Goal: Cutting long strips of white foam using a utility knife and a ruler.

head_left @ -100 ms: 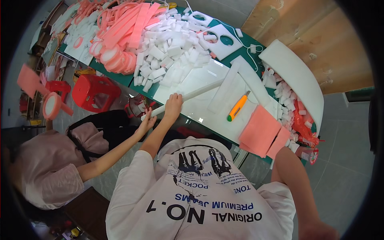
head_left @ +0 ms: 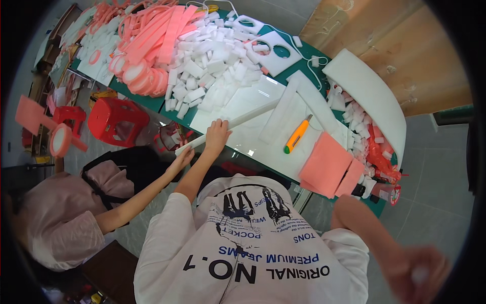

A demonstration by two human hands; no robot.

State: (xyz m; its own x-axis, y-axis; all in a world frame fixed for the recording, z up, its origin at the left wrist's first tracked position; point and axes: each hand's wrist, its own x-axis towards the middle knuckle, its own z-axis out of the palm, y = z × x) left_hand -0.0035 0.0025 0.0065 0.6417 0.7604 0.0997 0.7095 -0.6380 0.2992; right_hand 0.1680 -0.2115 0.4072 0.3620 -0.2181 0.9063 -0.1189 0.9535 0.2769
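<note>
My left hand is closed over a long white foam strip that slants across the near edge of the table. A co-worker's hand grips the strip's lower left end, just beside mine. The strip's far end meets a flat white foam piece. Away from the table at the lower right, my right hand is smeared by motion. Its fingers look curled round a small pale thing too blurred to name. An orange utility knife with a green end lies on the white board.
Pink foam sheets lie at the table's near right. Heaped white foam blocks and pink foam strips cover its far left. A large curved white foam panel stands at the right. A red stool stands left.
My right hand has come further into view at the lower right, its forearm swinging. The view has shifted slightly. My left hand and the co-worker's hand stay at the foam strip.
</note>
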